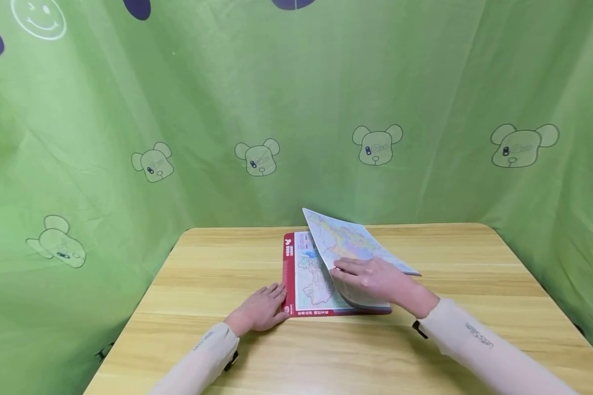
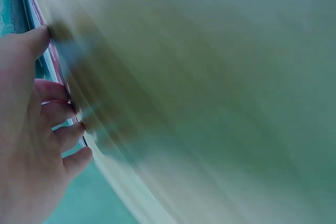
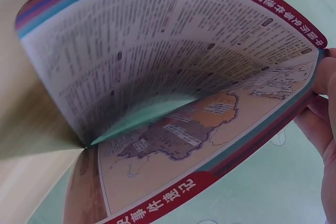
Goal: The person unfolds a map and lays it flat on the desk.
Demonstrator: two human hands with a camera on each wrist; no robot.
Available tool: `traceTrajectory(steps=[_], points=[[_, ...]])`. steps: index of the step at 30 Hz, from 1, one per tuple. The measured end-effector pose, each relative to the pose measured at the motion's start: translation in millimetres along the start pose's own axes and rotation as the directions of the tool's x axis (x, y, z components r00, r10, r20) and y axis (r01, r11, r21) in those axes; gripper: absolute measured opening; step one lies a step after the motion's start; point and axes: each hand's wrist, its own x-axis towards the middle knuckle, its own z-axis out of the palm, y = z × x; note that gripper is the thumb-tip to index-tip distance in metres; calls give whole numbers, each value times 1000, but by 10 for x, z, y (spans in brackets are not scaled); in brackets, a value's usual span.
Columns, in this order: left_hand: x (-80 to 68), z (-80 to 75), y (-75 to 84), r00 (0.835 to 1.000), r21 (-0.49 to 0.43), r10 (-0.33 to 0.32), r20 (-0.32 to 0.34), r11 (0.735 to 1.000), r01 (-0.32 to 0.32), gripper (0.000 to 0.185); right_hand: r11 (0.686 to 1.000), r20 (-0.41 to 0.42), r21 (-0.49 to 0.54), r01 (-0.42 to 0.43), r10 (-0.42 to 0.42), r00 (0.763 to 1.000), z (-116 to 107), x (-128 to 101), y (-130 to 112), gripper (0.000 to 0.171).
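Observation:
A fold-out map booklet with a red border lies on the wooden table. Its printed map is partly covered by a raised leaf, which bears a coloured map. My right hand pinches the edge of that leaf and holds it bent up. Beneath it, the right wrist view shows curved pages with dense text and a small map. My left hand lies flat on the table, its fingertips touching the booklet's left edge. The left wrist view shows those fingers nearly straight along the edge.
The wooden table has rounded far corners. Behind and beside it hangs a green curtain printed with bear heads. The booklet lies near the table's far edge.

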Motion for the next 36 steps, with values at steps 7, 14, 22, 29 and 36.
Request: traceTrajectory(steps=[7, 14, 22, 29, 36], points=[[-37, 21, -74, 1000, -32, 0, -12, 999, -1, 69, 1000, -43, 0, -10, 10, 999, -36, -88, 23, 43], [-29, 41, -66, 999, -48, -24, -26, 999, 23, 72, 1000, -72, 8, -14, 14, 997, -106, -138, 26, 39], [-31, 27, -28, 999, -18, -26, -32, 1000, 25, 70, 1000, -99, -3, -24, 24, 995, -170, -170, 72, 52], [-49, -9, -59, 999, -23, -33, -4, 999, 33, 70, 1000, -136, 1, -25, 25, 990, -206, -244, 112, 50], [-71, 10, -131, 998, -42, -61, 12, 997, 61, 72, 1000, -167, -11, -27, 25, 986, -246, -311, 127, 48]])
